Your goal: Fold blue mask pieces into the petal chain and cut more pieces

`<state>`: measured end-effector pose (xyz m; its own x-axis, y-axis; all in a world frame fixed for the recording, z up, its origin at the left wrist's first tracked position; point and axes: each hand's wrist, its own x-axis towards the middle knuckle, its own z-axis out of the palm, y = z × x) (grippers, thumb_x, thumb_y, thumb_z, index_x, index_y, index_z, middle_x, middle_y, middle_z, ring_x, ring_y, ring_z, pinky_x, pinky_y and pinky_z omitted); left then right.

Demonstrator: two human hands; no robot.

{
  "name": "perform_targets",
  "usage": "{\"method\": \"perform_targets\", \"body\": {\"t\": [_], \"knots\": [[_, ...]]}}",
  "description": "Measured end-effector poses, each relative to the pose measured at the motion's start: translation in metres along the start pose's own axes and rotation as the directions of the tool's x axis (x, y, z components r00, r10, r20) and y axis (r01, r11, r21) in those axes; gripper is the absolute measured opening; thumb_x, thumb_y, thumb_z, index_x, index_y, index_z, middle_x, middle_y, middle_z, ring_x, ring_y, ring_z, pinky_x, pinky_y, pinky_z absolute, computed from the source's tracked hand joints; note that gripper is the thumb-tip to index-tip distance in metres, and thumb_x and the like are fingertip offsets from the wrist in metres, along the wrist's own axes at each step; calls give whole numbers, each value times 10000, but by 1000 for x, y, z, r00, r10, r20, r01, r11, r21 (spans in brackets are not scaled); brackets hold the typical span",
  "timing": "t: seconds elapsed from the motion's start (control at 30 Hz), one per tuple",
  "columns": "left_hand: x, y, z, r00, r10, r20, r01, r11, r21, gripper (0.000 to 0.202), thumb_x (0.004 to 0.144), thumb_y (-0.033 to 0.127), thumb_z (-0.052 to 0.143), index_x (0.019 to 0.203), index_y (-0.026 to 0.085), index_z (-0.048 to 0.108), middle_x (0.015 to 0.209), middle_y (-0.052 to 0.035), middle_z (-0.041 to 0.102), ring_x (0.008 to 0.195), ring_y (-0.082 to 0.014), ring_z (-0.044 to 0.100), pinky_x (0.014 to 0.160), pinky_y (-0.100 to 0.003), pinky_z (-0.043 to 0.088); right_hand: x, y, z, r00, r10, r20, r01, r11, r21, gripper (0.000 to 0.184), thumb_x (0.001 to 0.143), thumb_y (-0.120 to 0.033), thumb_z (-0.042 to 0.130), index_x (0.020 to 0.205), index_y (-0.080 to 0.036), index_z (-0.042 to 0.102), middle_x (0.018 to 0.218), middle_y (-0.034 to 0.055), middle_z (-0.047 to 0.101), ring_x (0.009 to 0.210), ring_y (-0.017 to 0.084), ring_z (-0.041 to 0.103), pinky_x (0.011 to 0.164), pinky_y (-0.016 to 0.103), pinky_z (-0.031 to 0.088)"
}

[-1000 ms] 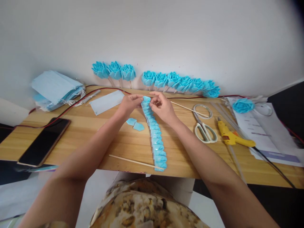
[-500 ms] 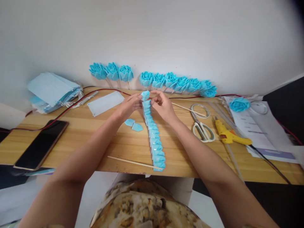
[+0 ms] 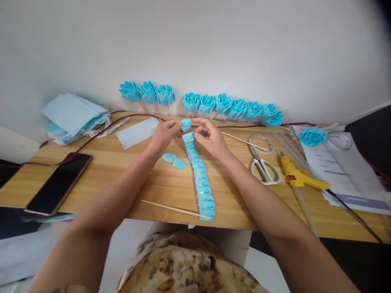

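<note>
Between the thumb and fingers of my left hand is a small blue petal piece, held just above the far end of a long strip. That blue petal strip, made of overlapping folded pieces, runs down the wooden table toward me. My right hand pinches the strip's far end at its right side, with the index finger stretched toward the petal. Two loose blue petals lie left of the strip. A thin wooden stick crosses the strip's near end.
Finished blue flowers on sticks lean against the wall. Scissors, a tape roll and a yellow glue gun lie at right. A phone, stacked face masks and a pale sheet are at left.
The petal in my left hand has lifted slightly away from the strip's end, widening the gap. My right hand still pinches the strip. The view has shifted a little.
</note>
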<state>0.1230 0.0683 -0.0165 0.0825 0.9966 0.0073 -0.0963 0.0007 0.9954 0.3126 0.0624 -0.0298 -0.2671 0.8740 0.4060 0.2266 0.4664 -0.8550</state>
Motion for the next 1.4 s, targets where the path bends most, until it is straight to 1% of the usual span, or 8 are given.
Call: {"method": "perform_targets", "body": {"t": [0.17, 0.4, 0.77, 0.87, 0.97, 1.1, 1.27, 1.4], "knots": [[-3, 1, 3, 997, 45, 57, -47, 998, 41, 354, 675, 467, 782, 812, 144, 733, 746, -35, 715, 710, -155, 643, 771, -318, 549, 0, -4, 0, 999, 4, -43, -6, 998, -58, 416, 819, -251, 623, 1231, -244, 561, 759, -37, 614, 697, 137, 567, 653, 281, 465], [-2, 0, 2, 997, 53, 59, -59, 992, 111, 308, 690, 437, 779, 804, 153, 747, 703, -25, 700, 666, -152, 632, 733, -304, 539, 1, 0, -4, 998, -9, -59, 3, 995, -102, 424, 826, -259, 650, 1241, -250, 564, 739, -44, 613, 667, 130, 555, 627, 272, 459], [-4, -1, 4, 991, 18, 132, -27, 997, 68, 334, 693, 448, 782, 833, 148, 739, 699, -32, 702, 667, -155, 642, 744, -313, 543, 2, 2, -3, 995, -5, -103, -10, 989, -150, 383, 812, -250, 643, 1185, -256, 558, 713, -54, 614, 618, 125, 550, 603, 270, 448], [-4, -1, 5, 991, 17, 130, -24, 998, 52, 338, 685, 438, 787, 846, 146, 738, 703, -27, 704, 664, -149, 643, 744, -308, 546, 1, 1, -2, 992, -7, -127, -15, 985, -172, 288, 796, -225, 631, 1073, -251, 556, 715, -52, 622, 597, 124, 541, 599, 276, 441], [-4, -1, 5, 992, 3, 129, -6, 1000, 23, 345, 675, 434, 794, 851, 144, 733, 725, -28, 714, 666, -149, 650, 746, -311, 552, 1, 1, -2, 993, -43, -112, 17, 975, -222, 135, 804, -214, 611, 930, -240, 571, 768, -25, 645, 651, 135, 572, 628, 286, 449], [-4, -2, 4, 992, -7, 129, 6, 1000, 11, 358, 668, 445, 798, 845, 141, 728, 742, -34, 718, 672, -154, 652, 749, -323, 554, 1, 2, -3, 993, -87, -74, 64, 962, -265, 82, 824, -210, 587, 899, -238, 607, 885, 17, 681, 806, 175, 623, 674, 299, 474], [-1, -5, 2, 990, -4, 140, 4, 1000, -1, 349, 691, 436, 787, 863, 136, 736, 741, -43, 710, 674, -164, 653, 773, -360, 551, 0, -1, -5, 995, -79, -54, 66, 976, -209, 121, 854, -225, 538, 920, -228, 640, 968, 32, 709, 864, 186, 634, 683, 299, 482], [-1, -5, 1, 991, -5, 137, 6, 1000, -4, 324, 700, 409, 777, 855, 128, 735, 717, -46, 701, 674, -175, 657, 756, -368, 557, -1, -5, -8, 998, -34, -46, 30, 994, -103, 157, 901, -269, 498, 939, -225, 645, 978, 33, 715, 895, 187, 644, 767, 326, 503]]}}
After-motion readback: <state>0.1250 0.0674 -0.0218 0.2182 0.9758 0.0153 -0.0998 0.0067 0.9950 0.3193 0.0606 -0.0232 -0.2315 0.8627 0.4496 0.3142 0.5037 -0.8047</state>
